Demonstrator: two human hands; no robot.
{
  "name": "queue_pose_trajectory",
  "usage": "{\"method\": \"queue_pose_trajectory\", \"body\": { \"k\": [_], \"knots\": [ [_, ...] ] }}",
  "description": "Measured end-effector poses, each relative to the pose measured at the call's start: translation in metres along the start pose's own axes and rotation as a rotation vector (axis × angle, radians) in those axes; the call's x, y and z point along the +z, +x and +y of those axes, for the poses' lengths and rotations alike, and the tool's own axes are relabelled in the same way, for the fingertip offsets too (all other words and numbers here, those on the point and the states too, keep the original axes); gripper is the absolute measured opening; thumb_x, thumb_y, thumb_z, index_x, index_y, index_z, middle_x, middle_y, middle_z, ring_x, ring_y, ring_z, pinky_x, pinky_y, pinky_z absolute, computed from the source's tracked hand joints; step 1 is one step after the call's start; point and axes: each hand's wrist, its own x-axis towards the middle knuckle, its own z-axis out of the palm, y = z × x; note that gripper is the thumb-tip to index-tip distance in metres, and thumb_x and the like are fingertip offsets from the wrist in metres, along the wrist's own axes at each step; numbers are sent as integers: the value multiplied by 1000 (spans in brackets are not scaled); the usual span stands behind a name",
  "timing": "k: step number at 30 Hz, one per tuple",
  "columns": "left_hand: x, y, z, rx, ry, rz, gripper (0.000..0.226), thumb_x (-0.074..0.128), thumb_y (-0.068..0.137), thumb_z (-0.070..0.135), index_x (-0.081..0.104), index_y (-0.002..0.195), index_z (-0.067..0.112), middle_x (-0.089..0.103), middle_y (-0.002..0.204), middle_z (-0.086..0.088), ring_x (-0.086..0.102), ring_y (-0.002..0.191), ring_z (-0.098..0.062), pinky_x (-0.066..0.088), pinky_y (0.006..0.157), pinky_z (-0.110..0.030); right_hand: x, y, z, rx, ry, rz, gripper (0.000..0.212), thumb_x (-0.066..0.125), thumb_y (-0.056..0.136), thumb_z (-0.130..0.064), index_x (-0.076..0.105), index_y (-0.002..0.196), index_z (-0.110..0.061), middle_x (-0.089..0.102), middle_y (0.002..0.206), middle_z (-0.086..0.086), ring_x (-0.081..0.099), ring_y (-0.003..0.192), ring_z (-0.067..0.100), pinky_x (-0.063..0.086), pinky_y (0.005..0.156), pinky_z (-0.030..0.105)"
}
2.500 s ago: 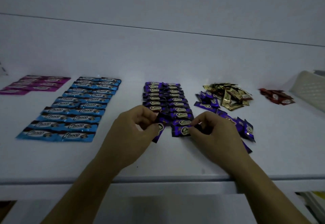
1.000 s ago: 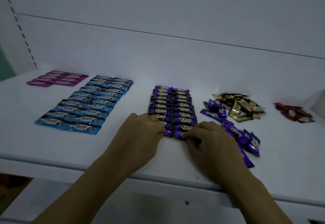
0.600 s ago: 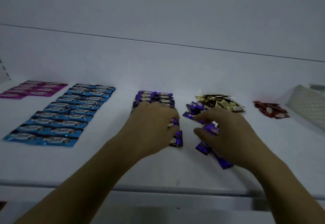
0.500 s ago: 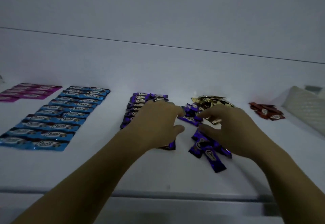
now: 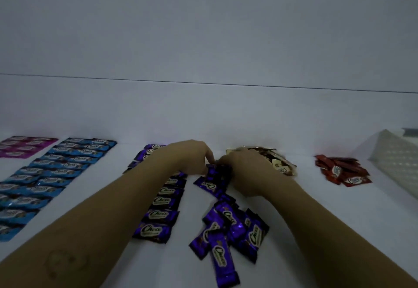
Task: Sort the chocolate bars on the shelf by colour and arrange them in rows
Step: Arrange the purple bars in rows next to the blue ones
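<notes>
Meeting over the loose purple bars (image 5: 209, 183), just right of the purple rows (image 5: 161, 200), left hand (image 5: 187, 156) and right hand (image 5: 246, 172) curl onto them (actual hold indistinct); bars lie slantwise, right hand nearer.

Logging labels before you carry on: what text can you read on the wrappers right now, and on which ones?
"Choco": script logo on the purple bars in the row and on the loose purple bars; the small print beneath it is blurred.
Blue bars: a script logo, too blurred to read.
Pink bars, gold bars, red bars: markings too small or blurred to read.
</notes>
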Motion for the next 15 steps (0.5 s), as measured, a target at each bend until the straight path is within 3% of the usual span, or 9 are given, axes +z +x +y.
{"method": "queue_pose_trajectory", "body": {
  "k": [7, 10, 15],
  "knots": [
    [-6, -2, 5, 7, -78, -44, 39, 48, 94, 14, 59, 127, 33, 61, 125, 3, 55, 106, -14, 43, 91, -27, 1, -10, 4, -135, 136, 112, 30, 55, 95, -31, 64, 123, -33, 64, 114, 0, 51, 108, 20, 33, 89, 28],
    [-9, -5, 6, 5, -94, -52, 29, 54, 95, 34, 61, 123, 32, 62, 123, 5, 57, 104, -13, 44, 90, -27, -5, -16, 15, -81, 222, 249, 24, 54, 96, -28, 68, 116, -32, 68, 105, -3, 52, 98, 16, 33, 82, 27],
    [2, -1, 15, -21, -26, -1, 50, 67, 80, 56, 61, 119, 27, 57, 118, 5, 54, 99, -15, 46, 84, -29, -13, -27, 24, 76, 385, 420, 17, 53, 97, -25, 65, 106, -18, 66, 98, 1, 57, 88, 19, 45, 77, 33]
  ]
}}
